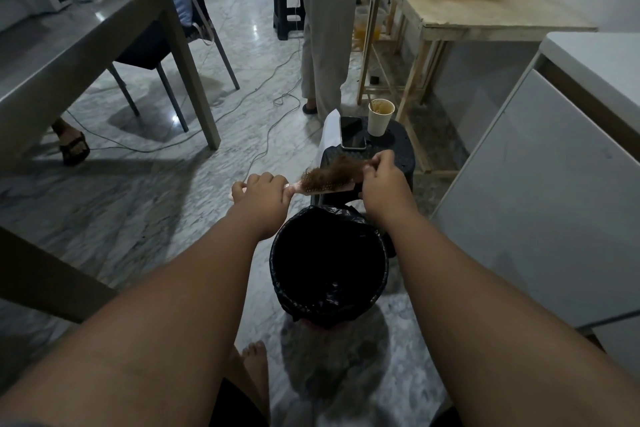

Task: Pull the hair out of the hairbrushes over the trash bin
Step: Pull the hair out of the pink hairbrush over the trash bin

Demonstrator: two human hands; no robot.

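Note:
A pink hairbrush point(313, 188) lies level in the air just beyond the far rim of the trash bin point(277, 263), which is lined with a black bag. My left hand point(263, 191) is closed around the brush's handle. A mat of brown hair point(334, 168) covers the bristles. My right hand point(381, 180) pinches the right end of that hair at the brush's tip, with the clump lifted a little off the bristles there.
Behind the bin stands a black stool point(398, 149) carrying a phone point(352, 132), a paper cup point(380, 117) and white paper. A person point(325, 28) stands farther back. A grey table point(86, 55) is left, a wooden table point(485, 7) and white cabinet point(554, 201) right. Cables cross the floor.

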